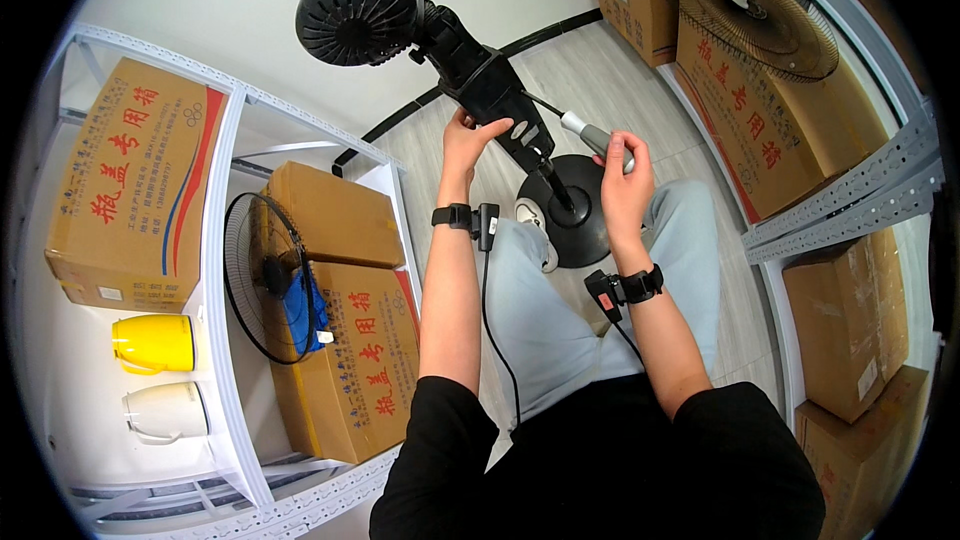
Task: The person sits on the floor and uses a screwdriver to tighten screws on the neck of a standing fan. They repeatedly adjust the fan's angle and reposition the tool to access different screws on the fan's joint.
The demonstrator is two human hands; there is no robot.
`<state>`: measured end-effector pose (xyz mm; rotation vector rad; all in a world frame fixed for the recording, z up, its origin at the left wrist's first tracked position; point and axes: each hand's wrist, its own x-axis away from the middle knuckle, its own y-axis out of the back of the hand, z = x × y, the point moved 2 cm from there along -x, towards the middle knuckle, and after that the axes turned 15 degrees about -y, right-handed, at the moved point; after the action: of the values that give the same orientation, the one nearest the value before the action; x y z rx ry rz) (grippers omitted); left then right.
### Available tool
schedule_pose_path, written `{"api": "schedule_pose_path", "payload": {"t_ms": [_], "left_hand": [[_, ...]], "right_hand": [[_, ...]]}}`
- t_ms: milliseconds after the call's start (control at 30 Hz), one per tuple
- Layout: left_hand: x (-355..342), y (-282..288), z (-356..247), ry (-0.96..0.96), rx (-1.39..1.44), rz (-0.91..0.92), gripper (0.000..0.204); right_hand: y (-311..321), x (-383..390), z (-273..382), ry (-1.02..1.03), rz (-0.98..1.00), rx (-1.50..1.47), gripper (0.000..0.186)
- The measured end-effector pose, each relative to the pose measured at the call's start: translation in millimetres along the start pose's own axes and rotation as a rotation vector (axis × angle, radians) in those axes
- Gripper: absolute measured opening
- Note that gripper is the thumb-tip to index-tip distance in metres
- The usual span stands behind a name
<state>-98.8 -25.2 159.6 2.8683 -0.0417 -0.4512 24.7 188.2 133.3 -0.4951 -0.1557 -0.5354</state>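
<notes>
A black pedestal fan, its motor head bare of any grille, stands in front of me. Its round base rests on the floor near my foot. My left hand grips the left side of the fan's control box, thumb across the front. In my right hand is a screwdriver with a grey and white handle, held from the right. The shaft points up and left to the box's right edge; I cannot tell whether the tip sits in a screw.
On the left shelf, a black fan grille with something blue leans against cardboard boxes. A yellow jug and a white jug share that unit. Another grille lies on boxes on the right shelving. Wrist-band cables hang by my legs.
</notes>
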Motion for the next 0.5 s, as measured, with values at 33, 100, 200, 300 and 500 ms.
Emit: {"api": "schedule_pose_path", "payload": {"t_ms": [33,100,200,300,500], "left_hand": [[0.4,1.2,1.0,0.0,-0.006,-0.001,0.062],[1.6,3.4,3.2,0.0,-0.006,-0.008,0.062],[1.4,0.3,-3.3,0.013,-0.024,0.002,0.064],[0.3,-2.4,-6.3,0.002,0.0,0.007,0.065],[0.7,4.6,4.2,0.009,-0.022,0.004,0.064]], "right_hand": [[-0.9,3.6,4.6,0.137,-0.049,0.155,0.027],[-3.1,13.9,13.6,0.411,-0.145,0.465,0.025],[-5.9,17.3,11.8,0.517,-0.143,0.358,0.028],[-6.5,1.8,-4.6,0.345,-0.153,0.189,0.03],[1.3,10.3,22.3,0.013,0.054,0.383,0.029]]}}
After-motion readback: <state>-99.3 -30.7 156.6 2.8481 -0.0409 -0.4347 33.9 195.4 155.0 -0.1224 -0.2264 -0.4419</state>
